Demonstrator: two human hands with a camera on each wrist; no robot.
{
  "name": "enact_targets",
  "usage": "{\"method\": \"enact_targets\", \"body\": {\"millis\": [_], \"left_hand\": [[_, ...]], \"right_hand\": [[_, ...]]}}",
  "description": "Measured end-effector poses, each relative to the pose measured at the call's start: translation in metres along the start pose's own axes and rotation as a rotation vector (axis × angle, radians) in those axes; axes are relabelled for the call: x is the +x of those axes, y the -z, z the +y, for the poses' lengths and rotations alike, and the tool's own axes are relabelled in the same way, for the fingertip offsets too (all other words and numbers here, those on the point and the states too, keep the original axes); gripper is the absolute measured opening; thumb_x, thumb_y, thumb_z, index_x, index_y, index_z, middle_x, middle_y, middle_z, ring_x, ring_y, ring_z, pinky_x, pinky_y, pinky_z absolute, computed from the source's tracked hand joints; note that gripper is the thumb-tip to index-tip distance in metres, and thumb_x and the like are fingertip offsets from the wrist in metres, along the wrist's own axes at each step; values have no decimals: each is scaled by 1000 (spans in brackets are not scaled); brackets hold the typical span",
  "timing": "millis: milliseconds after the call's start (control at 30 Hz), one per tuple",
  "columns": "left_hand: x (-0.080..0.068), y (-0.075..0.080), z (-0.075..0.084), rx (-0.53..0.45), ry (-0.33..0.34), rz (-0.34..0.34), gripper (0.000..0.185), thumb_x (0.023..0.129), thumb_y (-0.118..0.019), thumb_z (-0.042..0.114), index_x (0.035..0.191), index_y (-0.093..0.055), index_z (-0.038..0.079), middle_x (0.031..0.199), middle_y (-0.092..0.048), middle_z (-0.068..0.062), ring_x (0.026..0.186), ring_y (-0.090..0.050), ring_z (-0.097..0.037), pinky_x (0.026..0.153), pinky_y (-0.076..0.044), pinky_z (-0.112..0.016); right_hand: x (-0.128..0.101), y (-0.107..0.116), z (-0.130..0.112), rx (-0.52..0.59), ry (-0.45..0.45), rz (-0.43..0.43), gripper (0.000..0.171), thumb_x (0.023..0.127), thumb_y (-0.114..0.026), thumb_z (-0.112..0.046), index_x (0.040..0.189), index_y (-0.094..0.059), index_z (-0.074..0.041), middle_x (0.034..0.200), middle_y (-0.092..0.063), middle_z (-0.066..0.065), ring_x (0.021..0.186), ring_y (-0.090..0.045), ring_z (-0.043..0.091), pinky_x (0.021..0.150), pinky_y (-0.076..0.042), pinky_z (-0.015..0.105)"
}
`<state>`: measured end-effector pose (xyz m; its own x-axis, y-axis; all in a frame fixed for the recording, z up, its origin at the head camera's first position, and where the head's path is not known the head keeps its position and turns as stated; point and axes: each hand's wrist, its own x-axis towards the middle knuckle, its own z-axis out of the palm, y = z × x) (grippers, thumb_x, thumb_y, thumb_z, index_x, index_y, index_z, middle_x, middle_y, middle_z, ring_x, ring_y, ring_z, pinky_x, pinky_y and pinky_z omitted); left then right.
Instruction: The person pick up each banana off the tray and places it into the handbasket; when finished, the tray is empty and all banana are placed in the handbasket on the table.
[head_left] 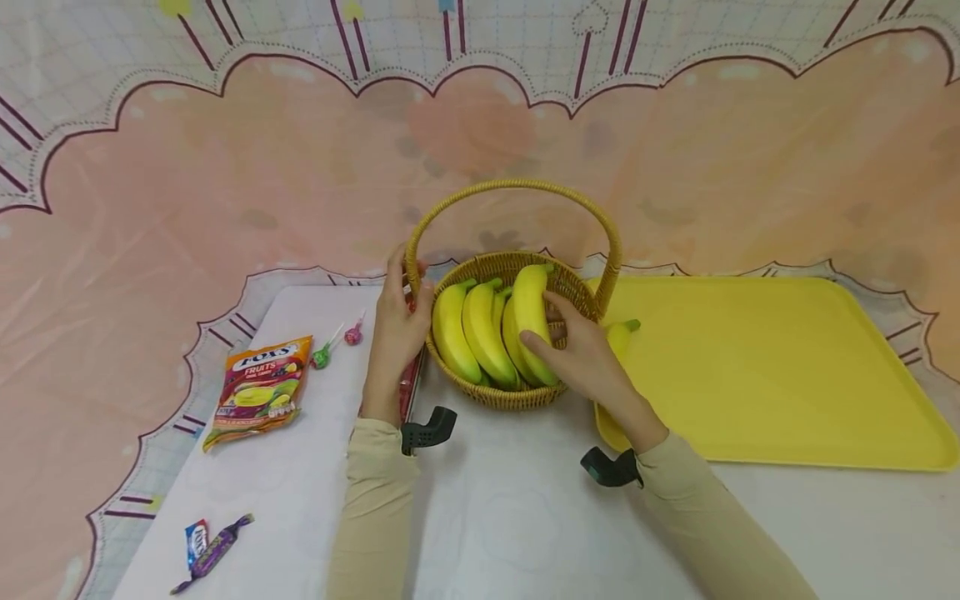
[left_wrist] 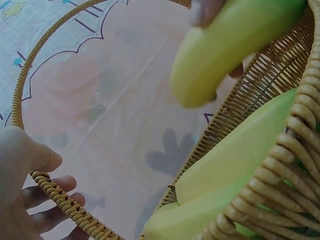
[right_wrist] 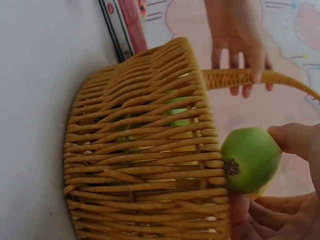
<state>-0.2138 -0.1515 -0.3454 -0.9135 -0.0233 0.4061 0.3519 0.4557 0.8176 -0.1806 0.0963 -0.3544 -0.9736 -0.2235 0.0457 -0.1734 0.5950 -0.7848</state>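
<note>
A wicker basket point(head_left: 491, 396) sits at the centre of the table point(head_left: 487, 517), and both hands work at it. The left hand point(head_left: 396, 321), at nine o'clock of the basket, has its fingers curled round the foot of the handle point(head_left: 517, 187), seemingly to keep the basket from sliding or tipping. The right hand point(head_left: 581, 354), at three o'clock, wraps thumb and fingers round the rightmost banana point(head_left: 531, 321), whose lower part lies inside the basket; the right wrist view shows its green tip just over the rim. Four bananas stand in the basket, counting the held one, and a fifth banana point(head_left: 621, 335) peeks out behind the right hand, on the near-left corner of the single yellow tray point(head_left: 787, 375) at three o'clock. Out at nine o'clock lie one bag of fruit candy point(head_left: 258, 390) and two lollipops point(head_left: 339, 343); at seven o'clock, two wrapped sweets point(head_left: 206, 546).
</note>
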Motion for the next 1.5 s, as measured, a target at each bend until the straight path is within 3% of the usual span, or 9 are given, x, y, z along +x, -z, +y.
{"method": "enact_targets", "body": {"millis": [200,400,533,733,900,1067,1300,1400,1500], "left_hand": [[0,3,2,4,5,9,54,97,-48,13,145,-28,25,124,-53,-15,122,-50,-28,102,-44,-48],[-2,1,1,-11,7,-1,54,97,-48,14,145,-28,27,124,-53,-15,121,-50,-29,102,-44,-48],[-4,-1,1,-12,12,-8,54,97,-48,14,145,-27,27,125,-54,-15,123,-50,-29,103,-43,-48],[-4,-2,2,-6,-1,6,54,97,-48,13,145,-28,26,124,-54,-15,121,-51,-28,103,-44,-48],[-1,-3,2,-4,-16,8,54,97,-48,13,146,-27,24,123,-53,-15,120,-50,-30,102,-44,-48],[0,-6,3,7,1,-2,53,97,-47,14,145,-27,24,124,-53,-14,121,-50,-30,103,-44,-47],[-1,-6,3,15,16,4,52,97,-47,17,145,-28,23,125,-54,-12,119,-52,-27,102,-45,-46],[-1,-4,2,9,12,6,53,97,-47,17,145,-27,23,124,-53,-13,118,-52,-28,101,-45,-47],[-1,-3,1,3,10,8,54,97,-47,16,146,-26,24,124,-53,-15,118,-51,-30,101,-46,-47]], "right_hand": [[22,-14,-1,-70,1,-54,75,89,-60,-46,147,-29,-10,122,-59,11,103,-61,24,81,-52,37],[34,-25,4,-169,3,-84,74,89,-59,-45,146,-30,-7,124,-58,15,113,-56,30,94,-46,47],[31,-22,7,-183,16,-78,71,89,-58,-46,144,-33,-8,122,-56,13,105,-57,27,88,-48,44],[15,-3,15,-107,116,46,49,93,-56,-33,135,-47,-8,108,-58,6,83,-55,18,69,-47,31],[-6,10,28,-26,182,197,29,95,-54,-19,121,-58,-7,101,-60,6,83,-54,17,69,-47,29],[-25,19,39,-12,200,267,23,95,-53,-14,116,-59,-7,105,-61,7,92,-56,16,75,-50,33],[-40,29,63,-66,100,285,28,95,-51,-12,121,-55,-2,111,-59,12,95,-55,23,74,-49,37],[-42,30,74,-91,18,223,37,95,-53,-21,127,-50,-2,115,-55,15,99,-53,27,78,-48,39],[-43,31,82,-122,-78,111,59,94,-55,-37,137,-39,-1,124,-47,18,107,-50,31,83,-47,44]]}}
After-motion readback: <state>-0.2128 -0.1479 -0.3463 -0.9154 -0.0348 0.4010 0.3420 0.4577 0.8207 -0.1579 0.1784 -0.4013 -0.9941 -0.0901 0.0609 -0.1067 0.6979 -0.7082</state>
